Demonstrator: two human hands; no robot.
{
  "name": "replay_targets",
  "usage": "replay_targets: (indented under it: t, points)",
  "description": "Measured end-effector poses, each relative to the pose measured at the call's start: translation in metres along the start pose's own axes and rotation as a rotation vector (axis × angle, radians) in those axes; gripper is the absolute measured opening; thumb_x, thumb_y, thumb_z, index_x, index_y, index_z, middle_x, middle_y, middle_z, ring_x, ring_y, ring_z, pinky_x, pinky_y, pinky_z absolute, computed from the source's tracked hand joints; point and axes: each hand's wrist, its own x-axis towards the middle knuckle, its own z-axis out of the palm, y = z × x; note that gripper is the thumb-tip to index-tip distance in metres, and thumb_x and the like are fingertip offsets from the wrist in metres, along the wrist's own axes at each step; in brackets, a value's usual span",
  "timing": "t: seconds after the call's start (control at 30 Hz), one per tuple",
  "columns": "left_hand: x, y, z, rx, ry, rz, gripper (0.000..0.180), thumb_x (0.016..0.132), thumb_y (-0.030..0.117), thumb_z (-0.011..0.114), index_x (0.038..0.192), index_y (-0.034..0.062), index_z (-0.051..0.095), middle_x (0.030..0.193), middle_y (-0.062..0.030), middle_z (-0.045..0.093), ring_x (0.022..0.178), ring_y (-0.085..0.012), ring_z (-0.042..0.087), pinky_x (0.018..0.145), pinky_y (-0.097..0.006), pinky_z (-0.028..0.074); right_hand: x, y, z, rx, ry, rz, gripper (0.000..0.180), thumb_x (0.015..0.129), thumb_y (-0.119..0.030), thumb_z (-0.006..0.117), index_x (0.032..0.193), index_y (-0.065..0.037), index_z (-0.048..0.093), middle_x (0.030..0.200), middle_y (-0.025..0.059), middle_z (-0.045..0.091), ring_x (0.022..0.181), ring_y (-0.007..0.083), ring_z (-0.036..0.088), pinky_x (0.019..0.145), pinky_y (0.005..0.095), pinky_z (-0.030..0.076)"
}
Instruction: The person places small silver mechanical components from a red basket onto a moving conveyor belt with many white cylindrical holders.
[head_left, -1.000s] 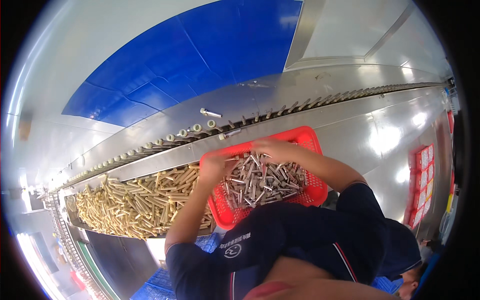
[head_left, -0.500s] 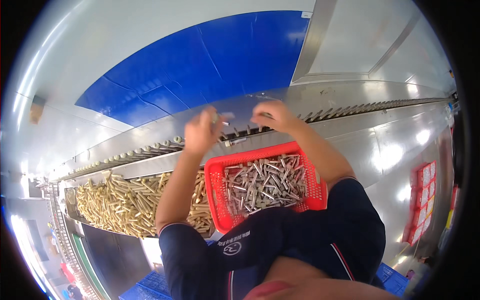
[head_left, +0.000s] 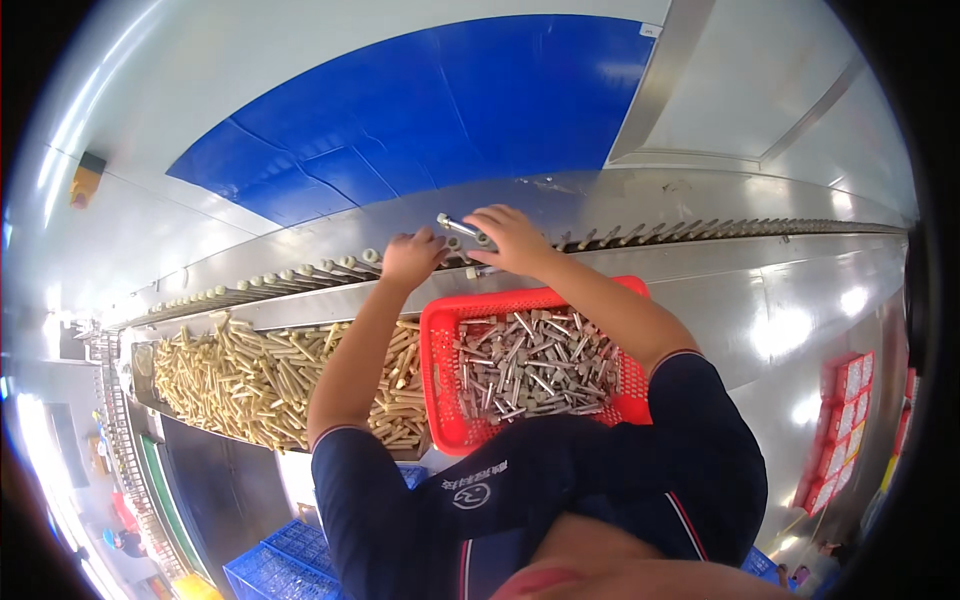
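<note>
My left hand [head_left: 412, 260] is closed, its fingertips at a pale-capped piece [head_left: 456, 246] standing in the long row along the metal rail; what lies between them is partly hidden. Just to the right, my right hand [head_left: 512, 242] has its fingers bent around a silver bolt-like metal part [head_left: 458, 225], whose headed end sticks out up and to the left. Under the right hand, another small metal part [head_left: 482, 271] lies on the rail's near ledge. Left of my hands the row carries pale-capped pieces [head_left: 300, 276]; right of them stand bare metal pins [head_left: 640, 236].
A red perforated basket [head_left: 440, 390] of silver metal parts stands close to my body. To its left is a tray [head_left: 143, 385] heaped with tan rod-like pieces [head_left: 270, 380]. A blue sheet [head_left: 420, 110] covers the panel behind the rail. Red boxes [head_left: 838, 430] sit far right.
My hands have come closer together over the rail. The right hand has moved left and down, and the silver part now shows clearly at its fingers. The view has shifted slightly.
</note>
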Motion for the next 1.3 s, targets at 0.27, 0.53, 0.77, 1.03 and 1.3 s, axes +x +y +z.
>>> replay_targets:
  t: [0.27,0.53,0.77,1.03,1.3]
  points:
    - [0.039,0.04,-0.047,-0.189,0.335,-0.082,0.003,0.082,0.015,0.058,0.082,0.0122,0.06,0.078,-0.0036,0.059,0.06,-0.0239,0.061,0.054,-0.035,0.05,0.021,0.013,-0.064,0.682,-0.027,0.361,0.014,0.078,-0.012,0.065,0.089,-0.003,0.064,0.072,0.0012,0.059,0.062,0.0065,0.05,0.054,0.0218,0.04]
    - [-0.084,0.159,0.0,-0.841,-0.23,0.104,0.029,0.074,0.018,0.067,0.102,0.0104,0.062,0.098,-0.0102,0.061,0.09,-0.0275,0.059,0.078,-0.039,0.048,-0.166,-0.012,-0.072,0.324,-0.85,0.225,0.052,0.082,-0.033,0.065,0.124,-0.004,0.051,0.117,0.0177,0.054,0.109,0.0273,0.053,0.095,0.0406,0.041]
    - [-0.04,0.059,-0.02,-0.105,0.363,-0.26,0.038,0.074,0.028,0.071,0.105,0.0084,0.06,0.112,-0.0163,0.056,0.101,-0.0309,0.055,0.087,-0.046,0.041,-0.068,-0.005,-0.053,0.183,-0.45,0.296,0.063,0.079,-0.03,0.067,0.132,-0.007,0.042,0.131,0.0183,0.045,0.122,0.033,0.042,0.102,0.0405,0.035]
    - [0.013,0.019,0.017,-0.076,0.048,-0.126,0.021,0.075,0.024,0.07,0.08,0.0108,0.055,0.07,-0.0066,0.062,0.067,-0.0274,0.063,0.064,-0.042,0.049,0.018,0.003,0.027,0.31,-0.483,0.247,0.053,0.08,-0.019,0.065,0.129,-0.01,0.044,0.105,0.0138,0.059,0.098,0.0308,0.058,0.082,0.0399,0.046]
    - [-0.019,0.086,-0.046,-0.611,0.114,-0.339,0.025,0.074,0.026,0.071,0.086,0.0093,0.057,0.074,-0.0085,0.062,0.064,-0.0266,0.062,0.054,-0.038,0.05,-0.031,-0.01,-0.116,0.578,-0.359,0.379,0.05,0.081,-0.017,0.067,0.126,-0.008,0.049,0.096,0.0106,0.06,0.084,0.0232,0.06,0.074,0.0333,0.048]
